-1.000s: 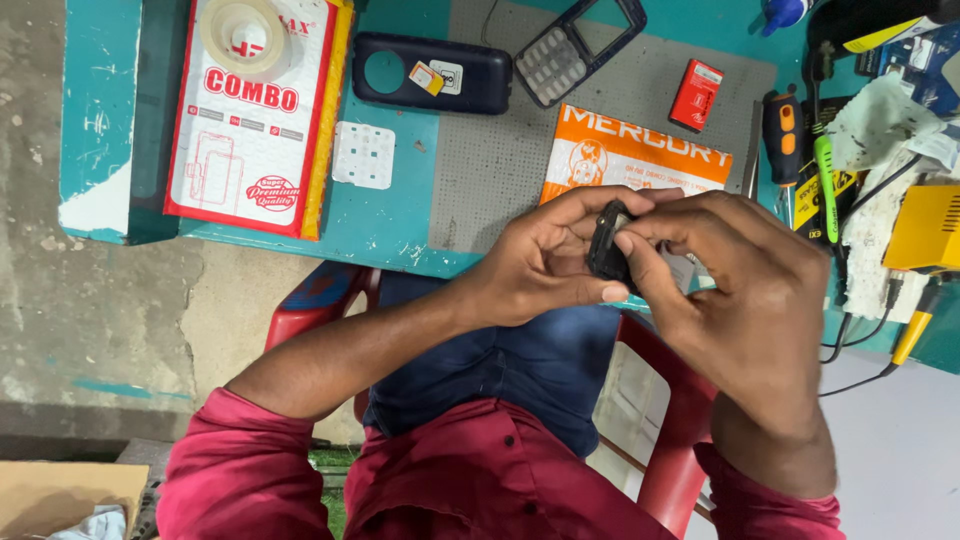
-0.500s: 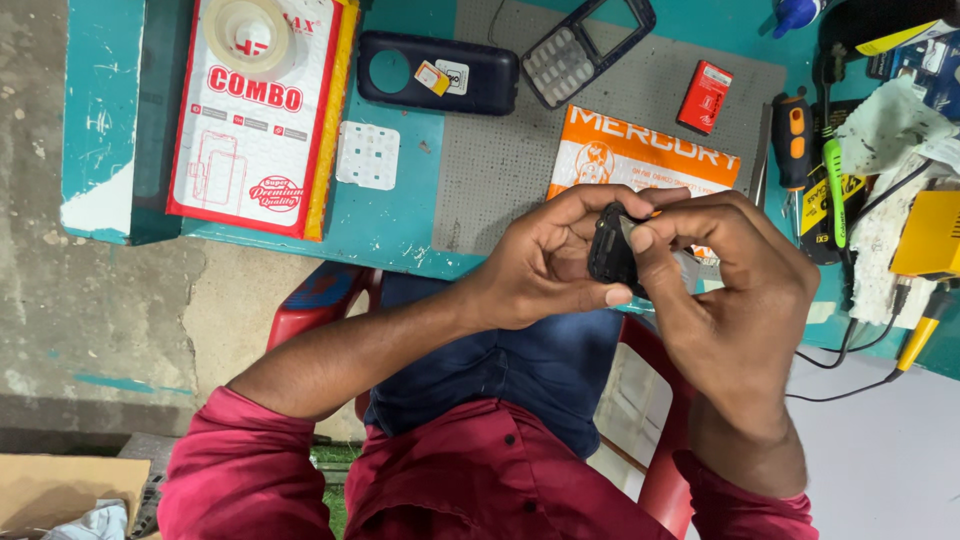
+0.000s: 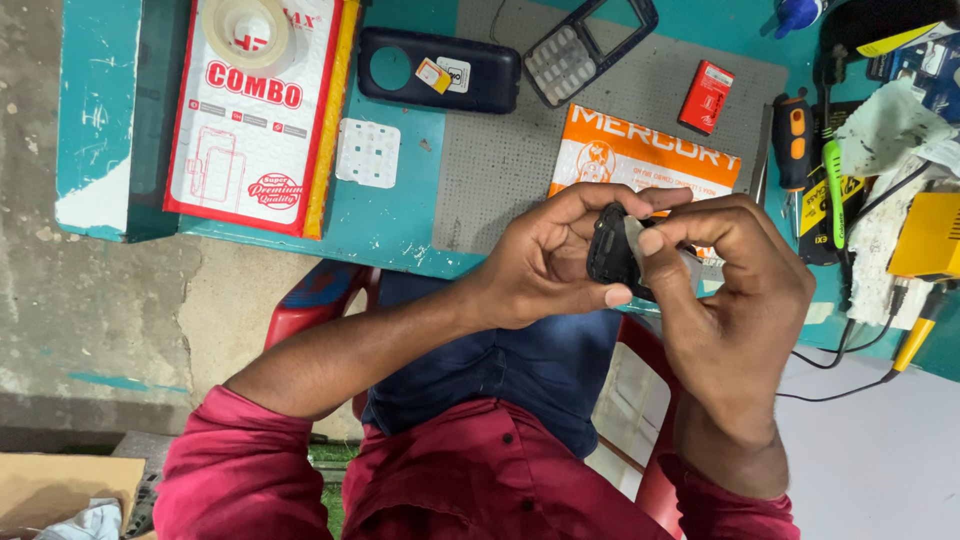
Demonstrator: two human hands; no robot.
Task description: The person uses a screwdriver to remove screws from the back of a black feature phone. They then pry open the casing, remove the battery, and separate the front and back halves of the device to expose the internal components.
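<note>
Both hands hold one small black phone part (image 3: pixel 607 250) just below the near edge of the teal table (image 3: pixel 400 225), above my lap. My left hand (image 3: pixel 545 262) curls around its left side, thumb under and fingers over the top. My right hand (image 3: pixel 725 280) pinches its right side, the thumb pressing on a pale face of the part. Most of the part is hidden by my fingers.
On the table lie a grey mat (image 3: pixel 510 150), a black phone back shell (image 3: pixel 440 68), a phone front frame with keypad (image 3: pixel 590 48), a small red battery (image 3: pixel 706 96), an orange packet (image 3: pixel 640 155), a white keypad sheet (image 3: pixel 367 153), a red and white box with a tape roll (image 3: pixel 255 100), screwdrivers (image 3: pixel 795 140) and a yellow device (image 3: pixel 925 235) with cables.
My hands have stayed together on the black part with only small finger shifts. The view has drifted slightly.
</note>
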